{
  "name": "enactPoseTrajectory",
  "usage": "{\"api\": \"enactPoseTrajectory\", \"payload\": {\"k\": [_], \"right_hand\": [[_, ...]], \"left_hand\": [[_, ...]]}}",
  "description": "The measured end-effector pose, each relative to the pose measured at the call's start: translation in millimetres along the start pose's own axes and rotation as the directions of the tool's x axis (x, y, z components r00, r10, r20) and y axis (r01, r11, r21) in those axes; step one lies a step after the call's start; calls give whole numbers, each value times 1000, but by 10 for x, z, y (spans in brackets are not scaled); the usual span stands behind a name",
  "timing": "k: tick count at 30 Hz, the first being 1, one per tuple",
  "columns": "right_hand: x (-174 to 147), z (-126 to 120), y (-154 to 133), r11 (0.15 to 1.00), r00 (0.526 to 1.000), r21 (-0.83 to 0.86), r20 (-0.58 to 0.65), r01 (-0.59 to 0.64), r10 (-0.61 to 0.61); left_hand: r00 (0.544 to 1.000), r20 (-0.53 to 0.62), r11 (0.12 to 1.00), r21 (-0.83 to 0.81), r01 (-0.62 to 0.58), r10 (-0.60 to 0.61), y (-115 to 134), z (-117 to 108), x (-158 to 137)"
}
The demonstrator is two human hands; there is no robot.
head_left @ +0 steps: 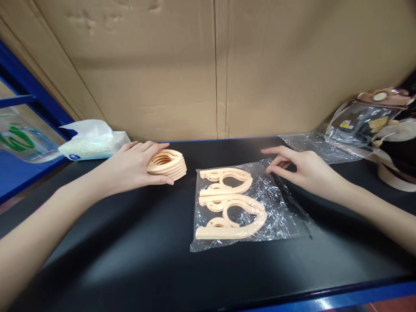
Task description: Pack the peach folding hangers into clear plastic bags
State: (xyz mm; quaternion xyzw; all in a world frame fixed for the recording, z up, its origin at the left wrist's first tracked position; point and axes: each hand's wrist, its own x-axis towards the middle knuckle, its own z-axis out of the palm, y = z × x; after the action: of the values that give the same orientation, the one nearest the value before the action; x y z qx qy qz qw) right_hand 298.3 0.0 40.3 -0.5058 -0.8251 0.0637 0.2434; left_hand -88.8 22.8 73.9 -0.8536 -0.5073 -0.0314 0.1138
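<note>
Within left grip (138, 167): stacked beige pieces (177, 168).

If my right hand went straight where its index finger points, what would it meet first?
Probably the beige stack or your left hand holding it, beyond the plastic bag; depth is hard to judge.

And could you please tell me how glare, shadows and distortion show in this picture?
In the head view, glints speckle the clear bag; in the head view, a soft shadow stretches across the black tabletop below the left hand; in the head view, the bottle leans at the right edge, perhaps from lens distortion.
</note>
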Motion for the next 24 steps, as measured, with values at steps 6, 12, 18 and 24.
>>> {"api": "enactPoseTrajectory", "payload": {"k": [6, 12, 18, 24], "right_hand": [[1, -3, 9, 1000, 1000, 26, -6, -13, 13], [13, -17, -25, 995, 995, 102, -100, -2, 12], [-51, -32, -257, 978, 988, 209, -153, 6, 26], [-179, 0, -632, 859, 993, 507, 122, -65, 3]], "left_hand": [[998, -57, 993, -118, 8, -15, 18, 2, 18], [998, -68, 995, -102, -1, -6, 202, -163, -14], [958, -230, 979, -69, -191, 171, 489, -30, -39], [853, -374, 919, 0, -394, 365, 1031, 3, -141]]}}
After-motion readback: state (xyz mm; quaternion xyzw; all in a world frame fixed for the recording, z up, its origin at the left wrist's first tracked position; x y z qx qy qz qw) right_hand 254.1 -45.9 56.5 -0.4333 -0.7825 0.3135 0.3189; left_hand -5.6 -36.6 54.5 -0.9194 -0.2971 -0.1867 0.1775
